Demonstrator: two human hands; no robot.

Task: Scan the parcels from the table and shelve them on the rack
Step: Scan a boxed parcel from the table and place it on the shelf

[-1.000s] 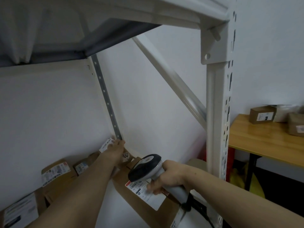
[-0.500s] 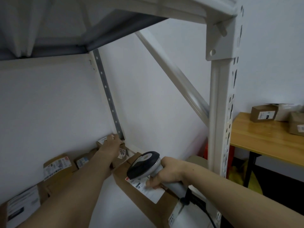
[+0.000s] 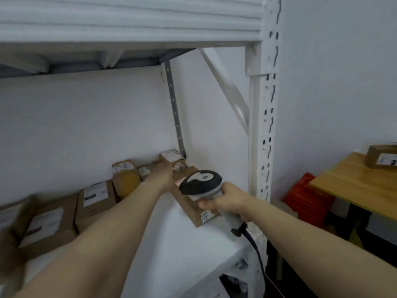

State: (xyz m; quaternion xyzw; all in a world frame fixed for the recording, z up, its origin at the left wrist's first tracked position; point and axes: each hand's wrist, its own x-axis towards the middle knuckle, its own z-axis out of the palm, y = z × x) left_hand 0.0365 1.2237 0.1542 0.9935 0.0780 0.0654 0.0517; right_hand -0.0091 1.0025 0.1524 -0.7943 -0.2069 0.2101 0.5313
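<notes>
Several parcels (image 3: 94, 201) line the back wall on the rack shelf (image 3: 182, 244), labels facing you; those at the far left are blurred. Next in the row is a yellowish padded parcel (image 3: 125, 180), standing upright against the wall.

Your left hand (image 3: 160, 174) reaches over the shelf into the rear corner and meets the small corner parcel (image 3: 170, 157), which sits at the foot of the rear perforated strip (image 3: 175, 117). The fingers are hidden behind the back of the hand, so you cannot tell whether they grip the parcel or only touch it.

Just right of that hand, a long flat box (image 3: 191, 208) lies on the shelf, running from the corner toward you. Your right hand (image 3: 227, 201) is wrapped round the handle of the scanner (image 3: 200, 182), whose head hangs directly above the flat box's label. A dark cable (image 3: 251, 239) drops from the handle base. The two hands are apart, with the scanner head between them.

Right of the front rack post (image 3: 261, 125), a red crate (image 3: 307, 194) sits low beside the wooden table (image 3: 354, 186). One table parcel (image 3: 381, 158) lies at the table's far edge, cut by the frame.
</notes>
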